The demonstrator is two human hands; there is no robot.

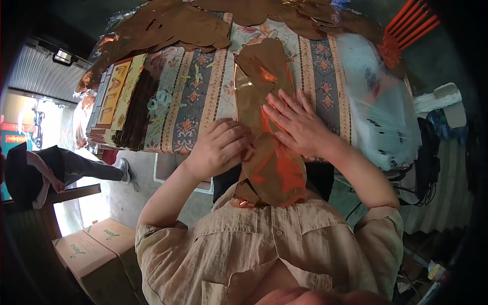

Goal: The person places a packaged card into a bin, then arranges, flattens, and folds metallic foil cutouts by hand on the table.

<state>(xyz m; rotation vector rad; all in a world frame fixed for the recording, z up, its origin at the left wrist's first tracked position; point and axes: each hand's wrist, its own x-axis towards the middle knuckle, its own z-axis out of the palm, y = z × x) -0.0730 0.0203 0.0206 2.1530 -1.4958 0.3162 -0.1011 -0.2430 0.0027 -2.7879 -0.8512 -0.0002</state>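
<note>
A long folded bundle of shiny copper-brown foil [274, 168] stretches from the table to the front of my shirt. My right hand [300, 124] lies flat on its upper middle, fingers spread. At the bundle's left edge, my left hand [221, 145] has its fingers curled in a pinch. A thin pinkish band [247, 152] shows at those fingertips, against the foil.
More brown foil sheets [173, 25] lie along the far edge. Printed packets [114, 96] are stacked at left, beside a pale coil of ties [160, 101]. Clear plastic bags [378, 112] cover the right side. Cartons [96, 249] and a person [61, 165] are at left.
</note>
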